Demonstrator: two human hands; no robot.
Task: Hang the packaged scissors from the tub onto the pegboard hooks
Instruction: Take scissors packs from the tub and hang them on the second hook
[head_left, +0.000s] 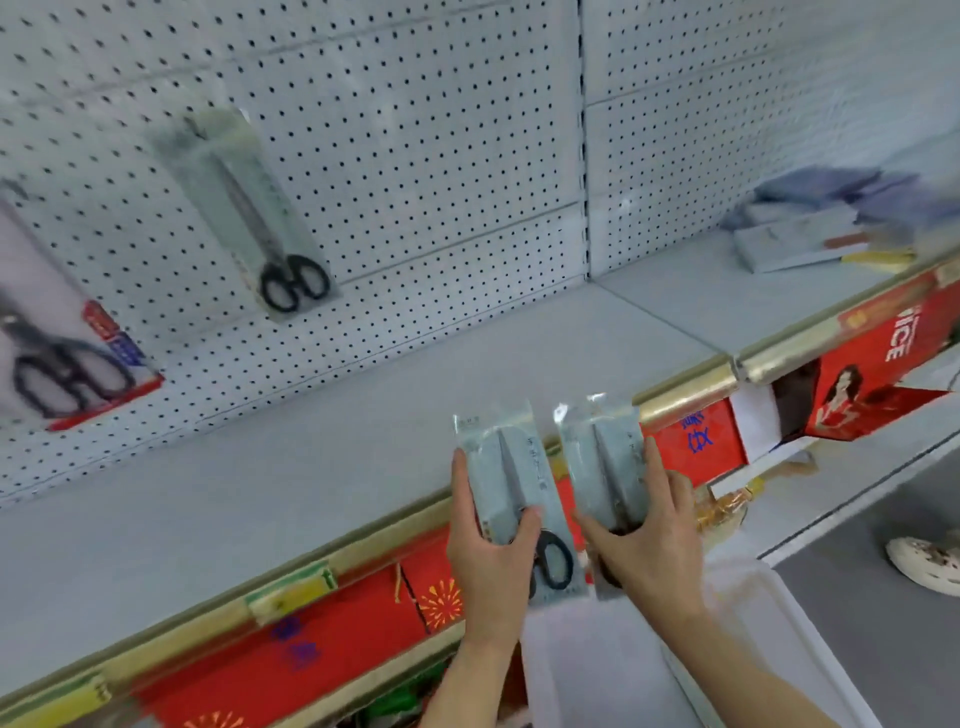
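Both hands, left (491, 551) and right (644, 540), each clasp a blurred scissors pack (506, 478), right pack's (602, 462) handles hidden.

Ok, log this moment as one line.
left hand: holds scissors pack | right hand: holds second pack | pegboard: two packs hung | stage: carrying

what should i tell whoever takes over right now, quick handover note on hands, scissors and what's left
Left hand: holding one scissors pack upright over the shelf edge.
Right hand: holding a second pack beside the first.
Done: one matching pack already hangs on the pegboard, with a larger red-carded scissors pack hanging further left.
Left: hang both held packs on pegboard hooks; free hooks are too blurred to make out. The white tub sits low at the right, contents not visible, so check it for more.
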